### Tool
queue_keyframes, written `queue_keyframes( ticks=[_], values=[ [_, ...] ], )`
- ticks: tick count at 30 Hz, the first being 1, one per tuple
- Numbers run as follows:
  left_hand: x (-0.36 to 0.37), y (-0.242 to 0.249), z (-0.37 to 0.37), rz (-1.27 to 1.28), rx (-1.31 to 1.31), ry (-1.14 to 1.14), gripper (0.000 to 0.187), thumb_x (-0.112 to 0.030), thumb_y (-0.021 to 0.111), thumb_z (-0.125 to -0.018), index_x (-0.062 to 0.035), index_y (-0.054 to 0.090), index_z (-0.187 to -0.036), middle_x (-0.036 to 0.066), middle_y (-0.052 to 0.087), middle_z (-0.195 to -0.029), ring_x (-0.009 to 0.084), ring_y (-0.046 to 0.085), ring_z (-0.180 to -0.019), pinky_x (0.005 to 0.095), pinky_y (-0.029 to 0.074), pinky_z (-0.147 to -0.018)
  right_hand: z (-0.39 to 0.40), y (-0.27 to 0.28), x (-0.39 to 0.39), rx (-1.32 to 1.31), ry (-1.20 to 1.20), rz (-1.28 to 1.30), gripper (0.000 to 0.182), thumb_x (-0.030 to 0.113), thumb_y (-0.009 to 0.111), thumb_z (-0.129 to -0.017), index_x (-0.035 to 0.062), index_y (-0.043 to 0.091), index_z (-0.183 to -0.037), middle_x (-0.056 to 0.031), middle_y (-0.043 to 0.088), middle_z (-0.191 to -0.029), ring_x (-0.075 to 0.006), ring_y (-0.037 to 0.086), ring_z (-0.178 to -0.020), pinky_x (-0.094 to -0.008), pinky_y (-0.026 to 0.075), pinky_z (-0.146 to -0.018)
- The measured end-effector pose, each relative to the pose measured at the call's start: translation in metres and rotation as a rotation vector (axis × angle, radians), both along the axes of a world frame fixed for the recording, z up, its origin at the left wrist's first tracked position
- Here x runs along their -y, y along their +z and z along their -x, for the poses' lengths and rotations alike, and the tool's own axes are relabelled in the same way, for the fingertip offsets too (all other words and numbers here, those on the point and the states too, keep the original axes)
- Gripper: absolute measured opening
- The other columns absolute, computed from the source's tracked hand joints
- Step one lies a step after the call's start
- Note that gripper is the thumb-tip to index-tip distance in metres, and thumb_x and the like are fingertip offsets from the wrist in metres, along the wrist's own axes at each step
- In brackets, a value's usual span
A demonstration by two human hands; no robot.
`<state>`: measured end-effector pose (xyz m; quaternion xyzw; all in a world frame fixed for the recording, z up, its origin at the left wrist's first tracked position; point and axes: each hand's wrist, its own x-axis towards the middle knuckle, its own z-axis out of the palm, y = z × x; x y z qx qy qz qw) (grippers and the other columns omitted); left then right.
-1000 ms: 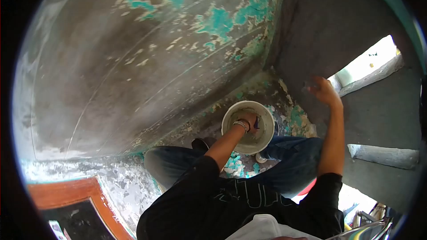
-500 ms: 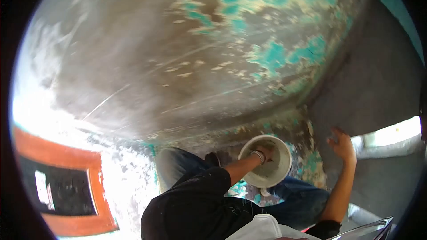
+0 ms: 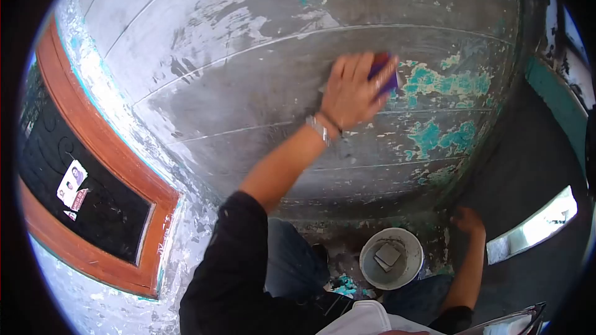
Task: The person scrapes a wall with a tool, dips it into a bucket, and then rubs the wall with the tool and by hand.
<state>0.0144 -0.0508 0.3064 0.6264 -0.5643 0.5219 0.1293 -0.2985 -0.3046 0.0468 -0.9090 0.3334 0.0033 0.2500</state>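
My left hand (image 3: 352, 94) is raised against the wall (image 3: 236, 74) in front of me, fingers curled over a purple-handled scraper (image 3: 383, 73) that I press flat to the plaster. Only the purple end of the tool shows past my fingertips; the blade is hidden under my hand, so I cannot tell how it sits. A metal bracelet (image 3: 318, 129) and a dark band circle that wrist, and my black sleeve (image 3: 230, 254) covers the arm to the elbow.

The wall is grey and scraped, crossed by thin pale lines, with patches of flaking turquoise paint (image 3: 444, 84) just to the right of the scraper and lower down near the corner.

My right hand (image 3: 467, 219) is low, resting against the side wall (image 3: 528, 167) near the floor; its fingers are in shadow, and I cannot tell how far open it is or whether it holds anything.

Just beside that hand, on the floor between my knees, stands a white bucket (image 3: 392, 259) with grey mix inside and a flat square piece (image 3: 388, 254) lying in it. My jeans (image 3: 287, 260) show on either side.

To my left is a wooden door frame (image 3: 93, 149), orange-brown, around a dark panel with a small sticker (image 3: 72, 182) on it.
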Motion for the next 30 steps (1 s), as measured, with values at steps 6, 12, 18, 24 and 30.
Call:
queue_keyframes(
  ticks=[6,12,18,24,30],
  values=[
    [-0.019,0.098,-0.045,0.06,0.258,0.101,0.072,-0.04,0.062,-0.08,-0.0145,0.035,-0.141,0.013,0.029,-0.146,0.0299,0.027,-0.135,0.05,0.018,-0.11,-0.031,-0.02,0.002,0.038,0.085,-0.058,0.042,0.024,0.068,-0.076,0.0063,0.061,-0.114,-0.0191,0.064,-0.107,-0.0335,0.061,-0.102,-0.0399,0.047,-0.087],
    [-0.108,0.139,-0.093,0.382,0.254,0.362,0.07,-0.037,0.055,-0.086,0.0013,0.031,-0.139,0.021,0.031,-0.144,0.0351,0.027,-0.134,0.0486,0.019,-0.11,-0.029,-0.01,0.0,-0.083,0.164,-0.13,0.052,0.027,0.069,-0.075,0.0055,0.057,-0.121,-0.0194,0.06,-0.116,-0.0317,0.057,-0.11,-0.0389,0.045,-0.093],
    [0.001,0.142,-0.041,0.393,0.139,0.15,0.068,-0.039,0.057,-0.083,-0.0005,0.037,-0.136,0.018,0.034,-0.144,0.0318,0.028,-0.135,0.0457,0.018,-0.111,-0.035,-0.006,-0.009,-0.186,0.162,-0.091,0.054,0.033,0.07,-0.075,0.0061,0.057,-0.121,-0.0177,0.062,-0.114,-0.0319,0.059,-0.107,-0.039,0.046,-0.091],
    [0.008,0.162,-0.044,0.143,0.376,-0.053,0.063,-0.035,0.058,-0.084,0.0001,0.04,-0.133,0.019,0.039,-0.14,0.0314,0.034,-0.132,0.0442,0.023,-0.11,-0.041,-0.076,0.023,-0.167,0.264,-0.021,0.05,0.035,0.069,-0.077,0.0044,0.06,-0.114,-0.0181,0.065,-0.106,-0.0305,0.062,-0.1,-0.0405,0.048,-0.086],
    [-0.18,0.172,-0.127,0.381,0.32,0.298,0.059,-0.031,0.053,-0.088,0.0054,0.037,-0.132,0.024,0.04,-0.136,0.0369,0.033,-0.131,0.0437,0.023,-0.11,-0.038,-0.092,0.034,-0.152,0.307,-0.196,0.05,0.034,0.07,-0.077,0.0033,0.06,-0.115,-0.0186,0.064,-0.109,-0.0294,0.06,-0.104,-0.0393,0.047,-0.088]
  ],
)
